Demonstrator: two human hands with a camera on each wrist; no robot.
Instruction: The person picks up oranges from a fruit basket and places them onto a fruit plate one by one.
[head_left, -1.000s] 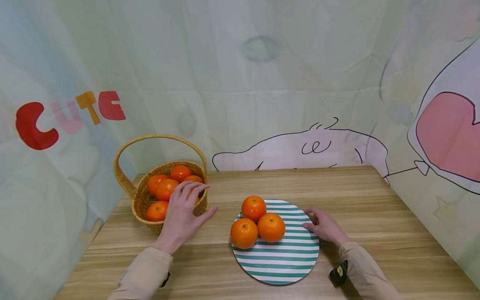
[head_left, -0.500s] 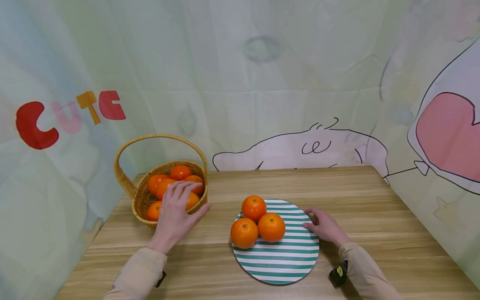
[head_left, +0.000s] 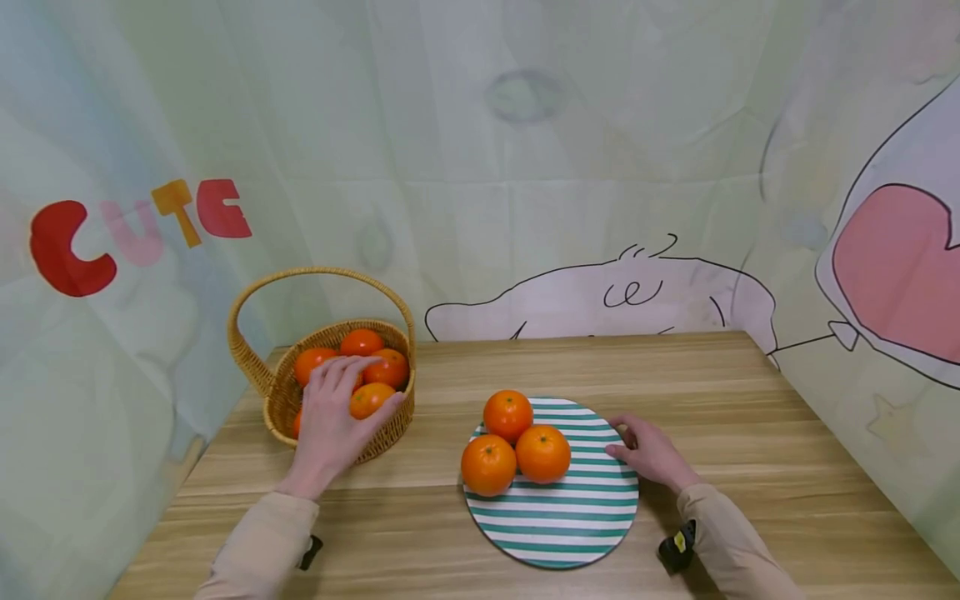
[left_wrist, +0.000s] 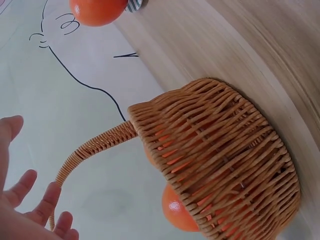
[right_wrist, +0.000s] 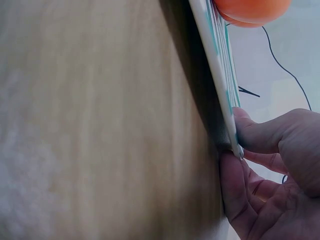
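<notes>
My left hand (head_left: 326, 425) hovers over a wicker basket (head_left: 393, 435) that holds several oranges (head_left: 372, 401). Its fingers are spread and loosely bent, with nothing between them; in the left wrist view, the fingertips (left_wrist: 50, 196) appear near the basket's handle (left_wrist: 97, 146). My right hand (head_left: 651, 454) pinches the right edge of a round, flat board (head_left: 555, 525) with green and white stripes. In the right wrist view the thumb (right_wrist: 257, 134) lies on top of the board's rim and a finger is below it. Three oranges (head_left: 543, 455) sit together on the board's left part.
A wood-grain table (head_left: 450, 550) carries everything. Its back edge meets a printed cloth backdrop (head_left: 465, 167), which also rises on both sides. The basket's tall handle (head_left: 318, 271) arches above the fruit.
My left hand has moved left and slightly down over the basket, uncovering the oranges on its right side. The right hand and the striped board have stayed put.
</notes>
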